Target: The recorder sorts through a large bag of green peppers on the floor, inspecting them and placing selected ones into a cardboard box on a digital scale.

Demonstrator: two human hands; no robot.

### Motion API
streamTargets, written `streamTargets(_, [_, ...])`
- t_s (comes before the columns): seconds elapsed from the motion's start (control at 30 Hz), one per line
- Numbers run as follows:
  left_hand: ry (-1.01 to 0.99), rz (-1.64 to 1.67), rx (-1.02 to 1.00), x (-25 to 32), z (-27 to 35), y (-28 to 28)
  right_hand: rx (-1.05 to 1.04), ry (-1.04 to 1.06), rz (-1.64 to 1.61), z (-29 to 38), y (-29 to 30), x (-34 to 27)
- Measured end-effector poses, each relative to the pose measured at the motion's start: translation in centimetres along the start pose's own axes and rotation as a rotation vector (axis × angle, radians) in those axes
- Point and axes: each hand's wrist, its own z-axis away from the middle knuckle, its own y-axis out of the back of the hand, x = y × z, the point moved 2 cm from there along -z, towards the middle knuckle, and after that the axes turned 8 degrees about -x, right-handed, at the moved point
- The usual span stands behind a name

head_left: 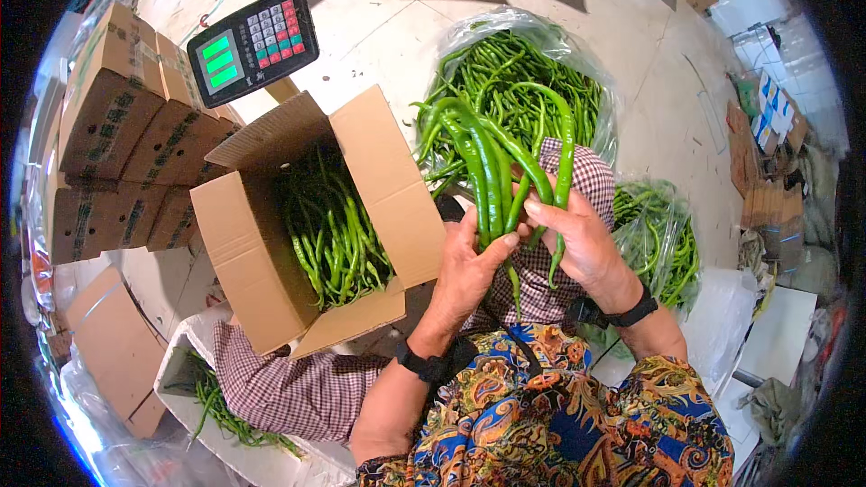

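Observation:
Several long green chili peppers [488,176] are gathered in my left hand [470,267], their curved ends pointing away from me. My right hand [575,233] grips a few more green chilies [564,149] right beside that bunch, and the two hands nearly touch. Just beyond them lies a large clear plastic bag [602,91] full of loose green chilies [521,74]. To the left of my hands stands an open cardboard box [260,250], flaps spread outward. Green chilies [338,243] lie roughly lined up inside it; its far inner corner is in shadow.
A scale's keypad display [254,47] rises behind the box. Closed cartons [128,122] are stacked at far left. A white foam box [176,379] with some chilies sits by my left leg. Another plastic bag of chilies [656,237] lies to the right, near a white foam block [724,318].

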Motion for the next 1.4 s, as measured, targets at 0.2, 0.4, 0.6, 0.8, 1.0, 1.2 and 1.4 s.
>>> streamTargets(0.2, [-0.121, -0.496, -0.023, -1.8, 0.2, -0.5, 0.059, 0.152, 0.466, 0.7, -1.1, 1.2])
streamTargets(0.4, [0.025, -0.301, -0.292, -3.0, 1.3, 1.2, -0.080, 0.011, 0.618, 1.3, -1.8, 0.1])
streamTargets(0.6, [0.222, -0.152, -0.293, -2.2, 1.6, 1.6, -0.140, 0.085, 0.576, 1.0, -1.7, 0.7])
streamTargets(0.8, [0.042, 0.000, 0.101, 0.2, 2.8, -0.3, 0.181, 0.337, 1.093, 0.9, -2.7, 1.2])
streamTargets(1.0, [-0.045, -0.196, 0.414, 4.8, 4.1, -1.0, 0.030, 0.338, 1.264, 1.3, -3.5, 1.4])
streamTargets(1.2, [-0.053, 0.024, 0.329, 5.2, 3.3, 0.2, -0.027, 0.322, 1.446, 1.1, -5.6, 2.0])
streamTargets(1.4, [0.015, -0.129, 0.335, 3.9, 3.6, 2.1, -0.225, 0.236, 1.456, 0.7, -6.4, 2.4])
